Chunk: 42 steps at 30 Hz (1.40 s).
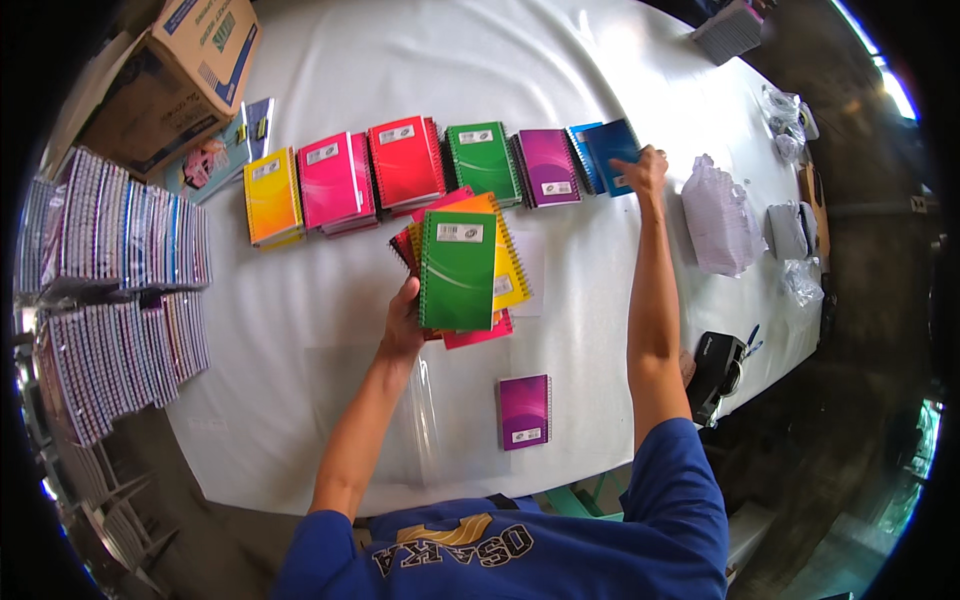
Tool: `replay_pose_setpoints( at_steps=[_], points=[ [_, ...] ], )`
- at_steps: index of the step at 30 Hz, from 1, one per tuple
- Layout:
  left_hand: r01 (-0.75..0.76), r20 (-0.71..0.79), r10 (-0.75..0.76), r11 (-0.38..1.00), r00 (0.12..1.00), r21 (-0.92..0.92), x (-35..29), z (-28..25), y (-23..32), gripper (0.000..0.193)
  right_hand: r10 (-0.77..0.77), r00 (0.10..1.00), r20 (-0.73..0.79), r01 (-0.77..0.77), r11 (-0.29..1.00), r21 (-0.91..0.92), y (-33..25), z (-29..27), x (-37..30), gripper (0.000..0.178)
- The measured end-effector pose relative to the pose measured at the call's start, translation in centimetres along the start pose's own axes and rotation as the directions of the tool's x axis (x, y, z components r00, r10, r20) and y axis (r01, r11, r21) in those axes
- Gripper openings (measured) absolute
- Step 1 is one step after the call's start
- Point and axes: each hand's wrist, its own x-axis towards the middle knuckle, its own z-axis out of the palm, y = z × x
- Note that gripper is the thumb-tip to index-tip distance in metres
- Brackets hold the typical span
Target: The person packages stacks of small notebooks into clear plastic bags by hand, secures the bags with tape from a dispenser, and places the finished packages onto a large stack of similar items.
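My left hand (405, 312) is closed on the left edge of a fanned bunch of spiral notebooks. A green notebook (457, 270) lies on top, with a yellow notebook (511, 285) and pink and red ones poking out beneath. Out to the far right, my right hand (645, 172) has its fingers on the edge of a dark blue notebook (612, 150), which overlaps a lighter blue one. Leftward from there runs a row of notebook piles: purple (549, 165), green (483, 160), red (405, 160), pink (335, 180) and yellow (272, 195). A single purple notebook (525, 412) lies nearer to me.
Wrapped stacks of notebooks (125, 230) line the left side, below a cardboard box (175, 80). Along the right are a crumpled plastic bag (722, 220), a black case (715, 370) and a pen. Clear plastic sheeting (425, 410) lies on the white table (260, 400).
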Motion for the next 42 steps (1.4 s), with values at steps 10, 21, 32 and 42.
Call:
replay_pose_setpoints(
  at_steps=[10,21,32,42],
  points=[
    [-0.093,-0.046,0.115,0.937,0.992,0.338,-3.8,7.3,5.2,0.098,-0.360,0.832,0.421,-0.454,-0.007,0.891,-14.4,-10.1,-25.6,0.072],
    [-0.145,0.052,0.275,0.332,0.960,0.932,-16.1,8.9,7.4,0.117,-0.545,0.763,0.348,-0.445,-0.052,0.894,-16.1,-7.3,-38.6,0.080],
    [-0.283,-0.016,0.452,0.585,0.892,0.760,-17.1,1.8,2.2,0.117,-0.612,0.782,0.116,-0.140,0.008,0.990,-18.1,-3.7,-41.5,0.097],
    [-0.225,-0.039,0.360,0.660,0.932,0.717,-18.5,0.7,3.4,0.087,-0.681,0.707,0.190,-0.040,0.229,0.973,-16.9,-4.1,-39.9,0.083]
  ],
)
